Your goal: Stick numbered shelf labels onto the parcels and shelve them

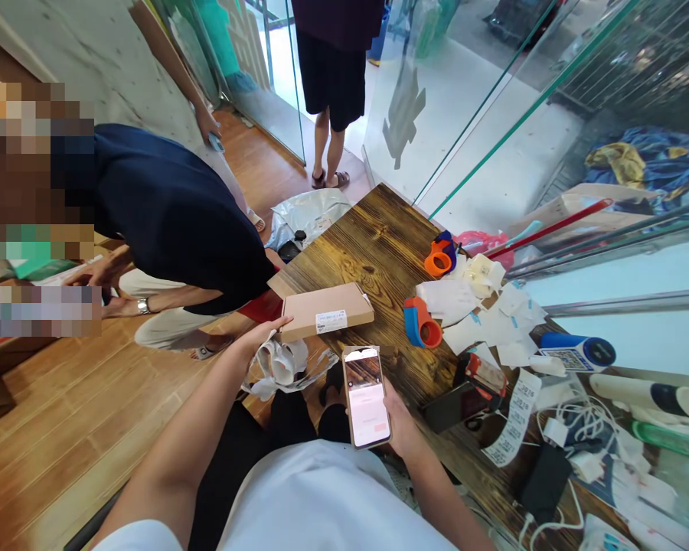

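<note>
My left hand (264,334) grips the left corner of a flat brown cardboard box (327,306), which lies over the near-left edge of the wooden table (373,237). A white printed label (331,321) is stuck on the box's near side. Crumpled white plastic wrapping (275,363) hangs just below that hand; whether the hand also holds it I cannot tell. In my right hand (399,419) is a smartphone (368,405), upright with its lit screen toward me. A dark picture fills the screen's top, with a white and pink page below.
On the table's right lie orange-and-blue tape dispensers (423,325), loose papers (505,325), a label strip (514,421), a blue cylinder (577,350) and tangled white cables (579,428). A person in dark blue (172,214) bends at the left; others stand beyond. Glass panels (494,138) border the far right.
</note>
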Available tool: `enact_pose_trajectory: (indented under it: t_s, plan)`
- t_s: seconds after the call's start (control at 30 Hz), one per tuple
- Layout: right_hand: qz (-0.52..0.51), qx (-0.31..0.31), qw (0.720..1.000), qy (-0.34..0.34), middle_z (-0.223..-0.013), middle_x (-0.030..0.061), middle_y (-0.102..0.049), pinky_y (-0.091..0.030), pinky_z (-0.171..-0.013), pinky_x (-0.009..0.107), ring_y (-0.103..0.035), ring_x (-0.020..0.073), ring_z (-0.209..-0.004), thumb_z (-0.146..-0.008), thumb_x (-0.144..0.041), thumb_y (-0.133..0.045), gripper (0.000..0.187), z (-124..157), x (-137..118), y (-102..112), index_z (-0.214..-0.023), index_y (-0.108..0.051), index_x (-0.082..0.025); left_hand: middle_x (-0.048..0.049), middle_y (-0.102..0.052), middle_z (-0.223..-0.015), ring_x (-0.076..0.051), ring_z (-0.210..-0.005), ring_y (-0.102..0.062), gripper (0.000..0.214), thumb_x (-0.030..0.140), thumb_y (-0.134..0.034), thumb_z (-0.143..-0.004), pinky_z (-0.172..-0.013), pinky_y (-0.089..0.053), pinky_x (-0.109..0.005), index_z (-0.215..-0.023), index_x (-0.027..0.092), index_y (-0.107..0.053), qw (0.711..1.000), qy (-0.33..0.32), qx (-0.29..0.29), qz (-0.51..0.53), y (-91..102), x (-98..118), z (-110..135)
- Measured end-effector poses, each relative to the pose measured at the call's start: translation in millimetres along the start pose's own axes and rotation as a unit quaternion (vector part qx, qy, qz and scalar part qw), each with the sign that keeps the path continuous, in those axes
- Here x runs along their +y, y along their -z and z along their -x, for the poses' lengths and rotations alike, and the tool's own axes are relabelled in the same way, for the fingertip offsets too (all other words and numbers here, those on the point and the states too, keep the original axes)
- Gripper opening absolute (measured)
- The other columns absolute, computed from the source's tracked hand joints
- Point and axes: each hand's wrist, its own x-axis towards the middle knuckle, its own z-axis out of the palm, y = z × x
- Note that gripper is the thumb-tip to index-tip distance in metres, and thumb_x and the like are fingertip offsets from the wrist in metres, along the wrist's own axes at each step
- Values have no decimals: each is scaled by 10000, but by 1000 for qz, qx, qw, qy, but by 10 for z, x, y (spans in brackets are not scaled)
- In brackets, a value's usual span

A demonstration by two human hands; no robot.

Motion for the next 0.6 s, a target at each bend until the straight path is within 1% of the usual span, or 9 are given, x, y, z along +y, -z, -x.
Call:
enact_pose_trajectory:
  t_s: [0.13, 0.23, 0.3, 0.37, 0.47, 0.6]
  plan:
    - [2, 0, 1000, -12, -1159, 129, -666, -527, -838, 477, -685, 287, -931, -727, -482, -701, 655, -22, -37, -8, -1282, -473, -219, -84, -662, -557, -265, -556, -639, 449, 569, -722, -644, -496, -468, -327, -706, 129, -662, 1000, -11, 3, -29, 22, 1, -70]
    - [7, -4, 1000, -18, -1154, 120, -670, -519, -848, 475, -688, 279, -927, -731, -479, -707, 656, -43, -65, -16, -1285, -467, -224, -99, -669, -581, -261, -558, -632, 476, 590, -716, -632, -509, -471, -332, -703, 121, -671, 998, -19, 8, -52, 71, 2, -178]
    - [11, -8, 1000, -20, -1141, 116, -676, -519, -846, 466, -691, 270, -913, -739, -476, -704, 623, -62, -77, -28, -1262, -483, -219, -107, -671, -595, -248, -550, -618, 505, 614, -707, -626, -520, -470, -333, -687, 113, -673, 997, -26, 14, -70, 107, -20, -268]
    - [16, -11, 999, -26, -1124, 108, -685, -525, -824, 451, -700, 259, -875, -750, -474, -695, 576, -86, -77, -35, -1230, -503, -219, -104, -672, -613, -227, -547, -602, 531, 630, -708, -615, -533, -462, -321, -676, 104, -678, 995, -39, 22, -91, 137, -76, -359]
    - [27, -3, 999, -37, -1083, 90, -703, -533, -785, 418, -707, 239, -825, -791, -462, -661, 490, -130, -45, -7, -1195, -518, -224, -96, -671, -636, -195, -551, -575, 576, 653, -719, -586, -539, -434, -295, -668, 83, -688, 989, -67, 35, -126, 161, -223, -479]
    - [51, 28, 997, -40, -1098, 73, -700, -520, -787, 352, -696, 210, -876, -843, -398, -627, 392, -180, 55, 87, -1182, -527, -227, -101, -674, -671, -197, -578, -578, 669, 724, -663, -587, -551, -422, -291, -712, 68, -700, 984, -94, 38, -146, 160, -414, -571]
